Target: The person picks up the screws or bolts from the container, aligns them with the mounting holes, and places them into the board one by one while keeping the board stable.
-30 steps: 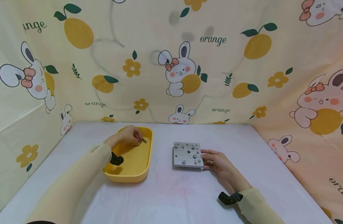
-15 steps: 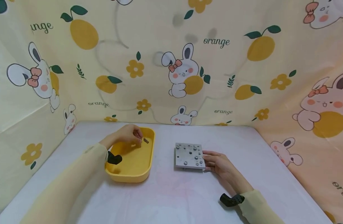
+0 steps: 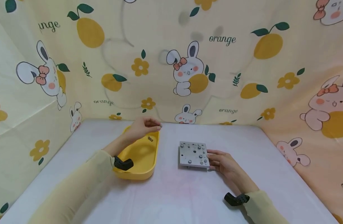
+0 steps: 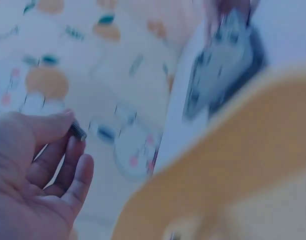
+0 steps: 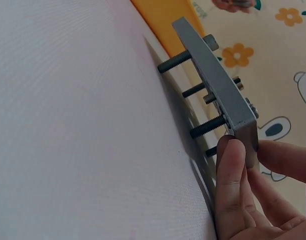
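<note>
Between the thumb and fingertips of my left hand (image 3: 144,127) a small threaded screw (image 4: 78,131) is pinched; its head is hidden by the fingers. This hand is above the far right rim of the yellow tray (image 3: 135,175). Inside the tray lie one or more small screws (image 3: 150,138), too small to count. My right hand (image 3: 225,165) grips the right edge of a square metal plate (image 3: 192,152), thumb and fingers on opposite faces. Several screws pass through the plate's holes, and their threaded shafts (image 5: 209,126) stick out underneath, as the right wrist view shows.
A white tabletop (image 3: 171,199) carries the tray and the plate, with a strip of table between them. Patterned cloth (image 3: 160,77) stands behind and at both sides. Each wrist wears a black camera mount (image 3: 123,163).
My left hand has risen from inside the tray and shifted right, with a screw between its fingertips. The right hand keeps its grip on the plate; the head view has shifted slightly.
</note>
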`<state>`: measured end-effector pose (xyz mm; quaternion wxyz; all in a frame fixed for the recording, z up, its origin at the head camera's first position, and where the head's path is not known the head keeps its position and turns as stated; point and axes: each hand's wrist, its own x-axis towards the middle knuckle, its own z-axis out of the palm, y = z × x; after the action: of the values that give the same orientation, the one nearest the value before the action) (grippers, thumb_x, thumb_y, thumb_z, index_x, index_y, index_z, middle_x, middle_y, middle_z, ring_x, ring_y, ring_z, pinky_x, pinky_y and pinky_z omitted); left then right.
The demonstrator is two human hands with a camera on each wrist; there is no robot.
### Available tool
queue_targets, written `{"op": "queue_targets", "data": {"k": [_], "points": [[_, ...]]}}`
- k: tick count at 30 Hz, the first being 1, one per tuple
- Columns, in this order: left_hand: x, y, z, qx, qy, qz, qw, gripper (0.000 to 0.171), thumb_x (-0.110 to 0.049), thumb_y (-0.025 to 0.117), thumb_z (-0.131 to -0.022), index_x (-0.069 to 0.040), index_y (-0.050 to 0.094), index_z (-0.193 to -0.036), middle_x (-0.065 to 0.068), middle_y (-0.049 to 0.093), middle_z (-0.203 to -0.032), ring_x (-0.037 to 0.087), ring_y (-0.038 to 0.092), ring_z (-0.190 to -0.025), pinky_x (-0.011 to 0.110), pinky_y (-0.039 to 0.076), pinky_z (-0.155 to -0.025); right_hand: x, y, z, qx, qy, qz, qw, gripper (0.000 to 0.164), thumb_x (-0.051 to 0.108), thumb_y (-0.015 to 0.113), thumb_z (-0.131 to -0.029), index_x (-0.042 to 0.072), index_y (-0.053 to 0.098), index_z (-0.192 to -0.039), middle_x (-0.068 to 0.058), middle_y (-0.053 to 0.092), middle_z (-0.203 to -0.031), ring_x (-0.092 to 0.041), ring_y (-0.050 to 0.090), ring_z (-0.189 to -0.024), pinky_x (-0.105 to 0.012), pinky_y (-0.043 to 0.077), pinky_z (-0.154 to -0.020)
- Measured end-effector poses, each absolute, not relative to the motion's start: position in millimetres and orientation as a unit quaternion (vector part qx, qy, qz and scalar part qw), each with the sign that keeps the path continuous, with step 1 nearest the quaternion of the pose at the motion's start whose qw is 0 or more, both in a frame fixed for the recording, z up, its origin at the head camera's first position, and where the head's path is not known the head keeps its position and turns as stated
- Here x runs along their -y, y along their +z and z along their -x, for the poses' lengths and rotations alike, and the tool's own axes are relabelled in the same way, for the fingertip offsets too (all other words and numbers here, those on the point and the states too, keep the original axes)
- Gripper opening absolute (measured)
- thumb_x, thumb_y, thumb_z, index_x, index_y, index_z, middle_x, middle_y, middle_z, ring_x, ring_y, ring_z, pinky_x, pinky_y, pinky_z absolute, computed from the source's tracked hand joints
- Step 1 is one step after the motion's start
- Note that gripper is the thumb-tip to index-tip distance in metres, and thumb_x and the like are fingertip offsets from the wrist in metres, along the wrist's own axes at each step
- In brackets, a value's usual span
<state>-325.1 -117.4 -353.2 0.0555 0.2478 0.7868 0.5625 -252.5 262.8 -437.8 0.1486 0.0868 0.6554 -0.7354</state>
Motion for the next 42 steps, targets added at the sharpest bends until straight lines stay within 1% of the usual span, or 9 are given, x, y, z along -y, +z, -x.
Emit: {"op": "queue_targets", "data": {"k": [1,6,8,14,18,22,32,38,42], "points": [[111,-351,322,-0.782,0.567,-0.253,0.06,0.02,-0.015,0.069,-0.094,-0.007,0.069,-0.112,0.009,0.069,-0.109,0.022,0.065,-0.099,0.031,0.053,-0.081,-262,-437,253,-0.657,-0.734,-0.086,0.149,0.052,0.011,0.066,-0.094,0.001,0.048,-0.141,-0.014,0.069,-0.113,-0.021,0.068,-0.09,-0.029,0.056,-0.071],[77,-350,306,-0.76,0.58,-0.278,0.09,0.016,-0.015,0.065,-0.097,-0.009,0.069,-0.111,0.004,0.07,-0.107,0.023,0.064,-0.095,0.028,0.053,-0.077,-260,-436,254,-0.659,-0.73,-0.087,0.156,0.053,0.012,0.066,-0.094,0.002,0.047,-0.143,-0.013,0.068,-0.115,-0.022,0.068,-0.092,-0.03,0.056,-0.072],[63,-354,303,-0.75,0.588,-0.286,0.099,0.015,-0.011,0.063,-0.097,-0.008,0.069,-0.111,0.004,0.07,-0.107,0.024,0.064,-0.095,0.031,0.053,-0.083,-261,-437,254,-0.661,-0.73,-0.086,0.154,0.054,0.012,0.066,-0.095,0.001,0.046,-0.144,-0.013,0.068,-0.115,-0.021,0.068,-0.092,-0.03,0.055,-0.072],[32,-364,295,-0.748,0.593,-0.274,0.115,0.015,-0.011,0.061,-0.099,-0.006,0.068,-0.111,0.009,0.069,-0.109,0.03,0.063,-0.101,0.032,0.054,-0.083,-263,-438,253,-0.66,-0.73,-0.091,0.151,0.055,0.012,0.066,-0.095,0.0,0.045,-0.144,-0.011,0.069,-0.112,-0.021,0.068,-0.091,-0.03,0.055,-0.073],[13,-370,291,-0.745,0.61,-0.245,0.117,0.014,-0.009,0.06,-0.099,-0.005,0.067,-0.11,0.009,0.069,-0.107,0.037,0.06,-0.104,0.033,0.053,-0.084,-263,-440,251,-0.661,-0.728,-0.104,0.15,0.053,0.012,0.066,-0.095,0.001,0.047,-0.143,-0.011,0.069,-0.112,-0.021,0.068,-0.091,-0.03,0.055,-0.073],[-5,-376,288,-0.749,0.617,-0.213,0.113,0.013,-0.007,0.061,-0.098,-0.006,0.07,-0.107,0.004,0.07,-0.101,0.037,0.061,-0.1,0.038,0.054,-0.084,-264,-441,251,-0.663,-0.726,-0.11,0.146,0.051,0.012,0.066,-0.094,0.002,0.049,-0.142,-0.011,0.069,-0.112,-0.022,0.067,-0.09,-0.03,0.055,-0.072],[-29,-398,300,-0.774,0.594,-0.203,0.077,0.014,-0.012,0.067,-0.095,-0.006,0.075,-0.104,-0.003,0.072,-0.093,0.014,0.065,-0.082,0.024,0.054,-0.073,-262,-439,255,-0.661,-0.73,-0.091,0.152,0.053,0.013,0.065,-0.095,0.0,0.046,-0.143,-0.01,0.069,-0.112,-0.021,0.067,-0.09,-0.031,0.055,-0.073],[-35,-407,307,-0.789,0.57,-0.226,0.038,0.012,-0.011,0.07,-0.093,-0.005,0.076,-0.101,-0.003,0.072,-0.087,0.008,0.062,-0.075,0.022,0.052,-0.067,-261,-439,254,-0.658,-0.731,-0.09,0.155,0.053,0.012,0.065,-0.095,0.0,0.046,-0.143,-0.01,0.069,-0.112,-0.02,0.068,-0.09,-0.03,0.055,-0.072],[-37,-408,310,-0.799,0.553,-0.235,0.035,0.01,-0.011,0.069,-0.093,-0.007,0.076,-0.1,-0.006,0.071,-0.087,0.007,0.062,-0.077,0.021,0.051,-0.069,-261,-438,254,-0.661,-0.73,-0.091,0.151,0.053,0.013,0.066,-0.095,0.001,0.047,-0.142,-0.011,0.069,-0.113,-0.02,0.067,-0.089,-0.03,0.055,-0.071]]}}
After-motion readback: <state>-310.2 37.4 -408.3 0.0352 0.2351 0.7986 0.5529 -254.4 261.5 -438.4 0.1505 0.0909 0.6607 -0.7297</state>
